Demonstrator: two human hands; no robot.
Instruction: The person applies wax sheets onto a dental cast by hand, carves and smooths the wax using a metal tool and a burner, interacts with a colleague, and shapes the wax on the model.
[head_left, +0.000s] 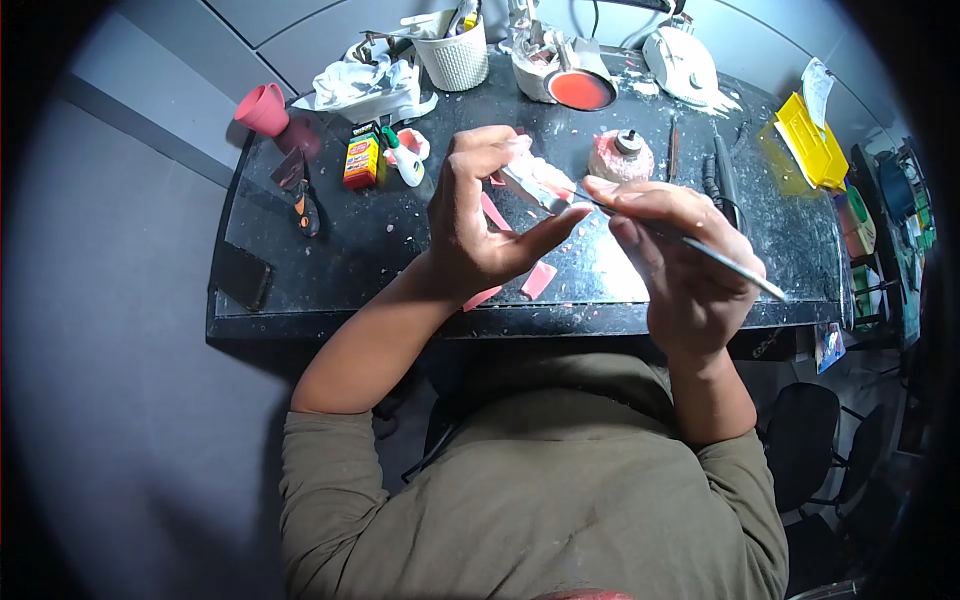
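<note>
My left hand (480,215) is raised above the dark table, its fingers and thumb closed round a small pink and white piece (535,182) with a pale, greyish edge. In my right hand (690,250) is a thin metal tool (735,268), held like a pen. The tool's front end meets the piece near my left thumb; its exact tip is hard to make out. Under my hands lie pink strips (538,281) and crumbs. Behind my right hand stands a pinkish pot with a metal cap (620,158).
Along the back are a white basket (452,60), a red round dish (582,90) and a white device (685,65). At the left lie a scraper (305,210), a yellow-red box (362,158), a green-tipped bottle (405,162) and a phone (243,278). A yellow tray (808,145) is at the right.
</note>
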